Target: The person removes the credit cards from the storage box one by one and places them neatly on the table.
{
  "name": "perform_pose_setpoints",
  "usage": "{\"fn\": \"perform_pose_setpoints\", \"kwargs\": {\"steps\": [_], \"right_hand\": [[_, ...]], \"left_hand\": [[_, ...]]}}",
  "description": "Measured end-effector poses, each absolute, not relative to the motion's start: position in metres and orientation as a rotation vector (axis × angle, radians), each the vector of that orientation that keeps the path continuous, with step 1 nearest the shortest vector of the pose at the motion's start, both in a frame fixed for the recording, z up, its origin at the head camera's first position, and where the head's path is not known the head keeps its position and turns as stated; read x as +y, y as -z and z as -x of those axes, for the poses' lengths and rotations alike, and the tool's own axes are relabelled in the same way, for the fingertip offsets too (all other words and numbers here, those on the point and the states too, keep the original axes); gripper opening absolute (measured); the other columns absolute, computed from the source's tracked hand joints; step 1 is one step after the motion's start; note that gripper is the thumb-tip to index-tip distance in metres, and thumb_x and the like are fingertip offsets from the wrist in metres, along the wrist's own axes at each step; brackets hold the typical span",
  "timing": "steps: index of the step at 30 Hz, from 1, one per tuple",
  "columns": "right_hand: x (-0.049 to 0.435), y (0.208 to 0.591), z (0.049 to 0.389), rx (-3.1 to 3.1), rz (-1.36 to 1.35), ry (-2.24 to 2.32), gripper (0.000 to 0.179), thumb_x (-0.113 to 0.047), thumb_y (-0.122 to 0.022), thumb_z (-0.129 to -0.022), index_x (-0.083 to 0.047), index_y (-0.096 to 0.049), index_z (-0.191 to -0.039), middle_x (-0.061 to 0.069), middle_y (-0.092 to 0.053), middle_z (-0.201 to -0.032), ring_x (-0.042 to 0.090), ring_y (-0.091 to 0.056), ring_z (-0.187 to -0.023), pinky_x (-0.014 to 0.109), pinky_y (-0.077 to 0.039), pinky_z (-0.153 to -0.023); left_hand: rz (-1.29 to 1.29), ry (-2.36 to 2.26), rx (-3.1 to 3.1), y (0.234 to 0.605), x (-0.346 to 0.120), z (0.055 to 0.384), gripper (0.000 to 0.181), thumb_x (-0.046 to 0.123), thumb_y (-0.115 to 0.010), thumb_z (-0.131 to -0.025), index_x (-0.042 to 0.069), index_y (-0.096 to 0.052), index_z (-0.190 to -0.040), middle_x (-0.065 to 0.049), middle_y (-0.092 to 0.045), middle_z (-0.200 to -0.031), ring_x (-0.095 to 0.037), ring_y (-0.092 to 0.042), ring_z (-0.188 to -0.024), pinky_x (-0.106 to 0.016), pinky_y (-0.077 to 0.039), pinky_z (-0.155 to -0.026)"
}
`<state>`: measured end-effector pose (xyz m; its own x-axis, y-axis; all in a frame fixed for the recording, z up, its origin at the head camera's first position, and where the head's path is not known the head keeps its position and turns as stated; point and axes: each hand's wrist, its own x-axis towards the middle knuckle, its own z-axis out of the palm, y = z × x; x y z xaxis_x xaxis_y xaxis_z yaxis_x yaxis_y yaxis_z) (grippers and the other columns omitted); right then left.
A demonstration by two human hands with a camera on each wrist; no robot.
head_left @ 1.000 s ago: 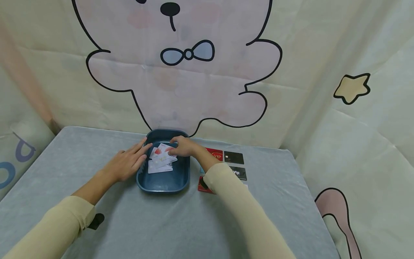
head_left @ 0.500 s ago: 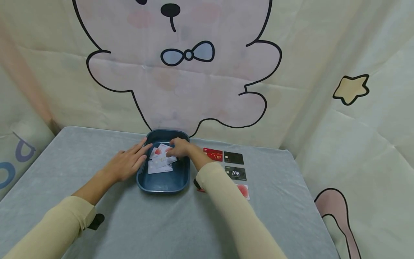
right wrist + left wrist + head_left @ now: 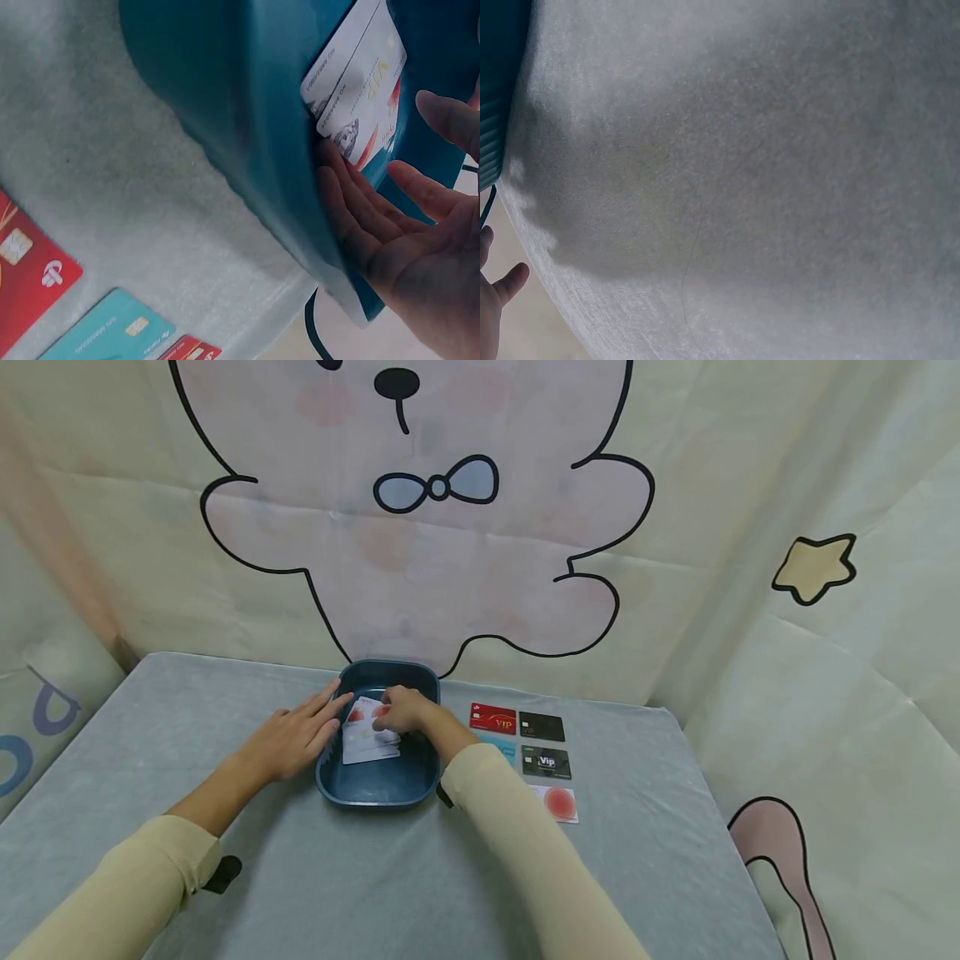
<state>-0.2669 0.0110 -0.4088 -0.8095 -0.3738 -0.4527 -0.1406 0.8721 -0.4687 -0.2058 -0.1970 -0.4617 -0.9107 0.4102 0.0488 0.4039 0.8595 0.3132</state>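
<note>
A dark blue basin (image 3: 378, 792) stands at the table's far side with several white cards (image 3: 366, 747) overlapping in it. My left hand (image 3: 296, 745) lies on its left rim, fingers stretched toward the cards. My right hand (image 3: 407, 711) reaches in over the right side. In the right wrist view, the lower fingertips of the right hand (image 3: 409, 240) meet the edge of the white cards (image 3: 364, 90), while its other two digits stand apart from them. The left wrist view shows mostly cloth, with part of the left hand (image 3: 499, 300) at the edge.
Right of the basin lie a red VIP card (image 3: 492, 718), a black card (image 3: 542, 727), a teal card (image 3: 501, 747), a black Vip card (image 3: 547, 762) and a white card with a red circle (image 3: 561, 803). A printed curtain (image 3: 525, 560) hangs right behind the table.
The right hand has moved left inside the basin, and the fanned white cards now sit closer together. The sleeve uncovers more cards on the right. The left hand stays put.
</note>
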Motion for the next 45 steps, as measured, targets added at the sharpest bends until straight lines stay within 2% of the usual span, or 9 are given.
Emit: {"fn": "perform_pose_setpoints", "kwargs": {"steps": [5, 10, 15, 23, 26, 31, 36, 41, 45], "right_hand": [[0.011, 0.411, 0.265, 2.479, 0.371, 0.619, 0.056, -0.027, -0.067, -0.096, -0.008, -0.048, -0.145, 0.01, -0.059, -0.121, 0.019, -0.058, -0.087, 0.026, -0.053, -0.071], [0.011, 0.414, 0.266, 2.463, 0.349, 0.651, 0.056, -0.025, -0.068, -0.096, -0.008, -0.047, -0.145, 0.01, -0.058, -0.117, 0.02, -0.06, -0.084, 0.031, -0.056, -0.076], [0.011, 0.414, 0.266, 2.478, 0.354, 0.635, 0.054, -0.02, -0.07, -0.094, -0.009, -0.05, -0.143, 0.01, -0.058, -0.119, 0.019, -0.06, -0.083, 0.027, -0.055, -0.072], [0.012, 0.41, 0.265, 2.473, 0.46, 0.615, 0.028, -0.006, -0.071, -0.091, -0.007, -0.067, -0.118, 0.007, -0.06, -0.104, 0.018, -0.059, -0.087, 0.022, -0.051, -0.068], [0.014, 0.409, 0.265, 2.503, 0.495, 0.603, 0.024, -0.004, -0.068, -0.092, -0.009, -0.069, -0.116, 0.006, -0.061, -0.108, 0.018, -0.057, -0.092, 0.023, -0.05, -0.073], [0.02, 0.404, 0.265, 2.547, 0.517, 0.605, 0.032, -0.001, -0.061, -0.094, -0.012, -0.07, -0.123, 0.007, -0.061, -0.123, 0.019, -0.055, -0.099, 0.026, -0.049, -0.079], [0.029, 0.395, 0.264, 2.567, 0.608, 0.599, 0.035, 0.002, -0.057, -0.093, -0.009, -0.069, -0.124, 0.008, -0.063, -0.119, 0.017, -0.057, -0.086, 0.023, -0.047, -0.068], [0.04, 0.388, 0.262, 2.556, 0.729, 0.576, 0.035, 0.001, -0.055, -0.096, -0.008, -0.068, -0.126, 0.009, -0.063, -0.118, 0.013, -0.05, -0.067, 0.019, -0.039, -0.057], [0.052, 0.383, 0.258, 2.498, 0.841, 0.626, 0.036, 0.003, -0.051, -0.097, -0.007, -0.068, -0.128, 0.007, -0.062, -0.093, 0.014, -0.044, -0.059, 0.02, -0.037, -0.053]], "left_hand": [[-0.666, -0.515, 3.009, 0.463, -0.198, 0.205, 0.053, 0.035, -0.03, -0.109, 0.015, -0.028, -0.158, -0.013, -0.013, -0.166, -0.038, -0.029, -0.146, -0.07, -0.036, -0.099], [-0.669, -0.506, 3.014, 0.462, -0.197, 0.205, 0.053, 0.033, -0.03, -0.109, 0.014, -0.028, -0.158, -0.014, -0.013, -0.166, -0.04, -0.03, -0.145, -0.07, -0.037, -0.098], [-0.669, -0.497, 3.016, 0.461, -0.197, 0.205, 0.052, 0.032, -0.031, -0.109, 0.014, -0.029, -0.158, -0.015, -0.014, -0.166, -0.04, -0.031, -0.144, -0.07, -0.037, -0.097], [-0.664, -0.49, 3.017, 0.461, -0.198, 0.205, 0.052, 0.029, -0.032, -0.109, 0.014, -0.029, -0.158, -0.015, -0.014, -0.165, -0.04, -0.031, -0.145, -0.07, -0.038, -0.097], [-0.667, -0.487, 3.017, 0.461, -0.198, 0.205, 0.052, 0.03, -0.032, -0.109, 0.014, -0.029, -0.158, -0.015, -0.014, -0.166, -0.04, -0.03, -0.145, -0.07, -0.038, -0.097], [-0.667, -0.49, 3.02, 0.46, -0.197, 0.204, 0.052, 0.032, -0.032, -0.109, 0.014, -0.03, -0.158, -0.014, -0.014, -0.166, -0.039, -0.03, -0.145, -0.07, -0.037, -0.098], [-0.663, -0.48, 3.022, 0.46, -0.196, 0.205, 0.052, 0.033, -0.031, -0.109, 0.014, -0.03, -0.158, -0.014, -0.015, -0.165, -0.039, -0.03, -0.145, -0.07, -0.037, -0.098], [-0.654, -0.482, 3.016, 0.459, -0.195, 0.205, 0.052, 0.032, -0.032, -0.109, 0.014, -0.03, -0.158, -0.015, -0.014, -0.165, -0.04, -0.03, -0.145, -0.072, -0.036, -0.098], [-0.645, -0.48, 3.01, 0.459, -0.195, 0.206, 0.053, 0.032, -0.033, -0.108, 0.014, -0.029, -0.158, -0.015, -0.014, -0.165, -0.042, -0.03, -0.145, -0.072, -0.035, -0.099]]}}
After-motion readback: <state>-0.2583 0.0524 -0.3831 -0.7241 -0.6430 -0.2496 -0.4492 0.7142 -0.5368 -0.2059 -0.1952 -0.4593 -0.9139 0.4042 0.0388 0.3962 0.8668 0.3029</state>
